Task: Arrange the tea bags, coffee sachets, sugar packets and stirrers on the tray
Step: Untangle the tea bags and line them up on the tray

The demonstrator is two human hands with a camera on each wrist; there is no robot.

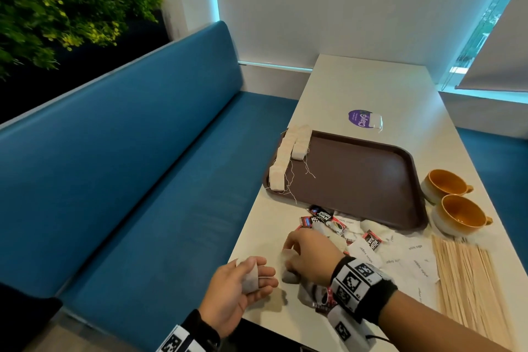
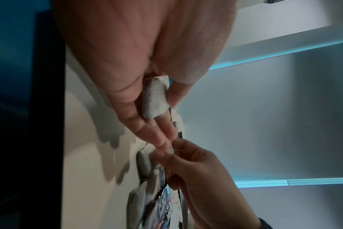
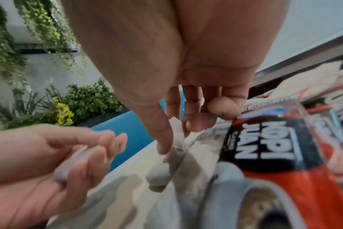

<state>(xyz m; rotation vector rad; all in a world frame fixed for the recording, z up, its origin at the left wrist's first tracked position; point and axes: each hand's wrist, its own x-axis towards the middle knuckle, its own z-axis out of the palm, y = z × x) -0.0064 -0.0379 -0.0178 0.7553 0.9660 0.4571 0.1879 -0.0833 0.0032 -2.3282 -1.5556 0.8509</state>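
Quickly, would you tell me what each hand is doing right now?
Left hand: holds a tea bag between thumb and fingers.
Right hand: pinches another tea bag at the pile.

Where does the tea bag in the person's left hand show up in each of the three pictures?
Head: tea bag low, left of centre, held by the left hand.
Left wrist: tea bag near centre, between thumb and fingers.
Right wrist: tea bag at lower left, edge-on in the left hand.
Shared landmark: the right hand, close beside it in every view.
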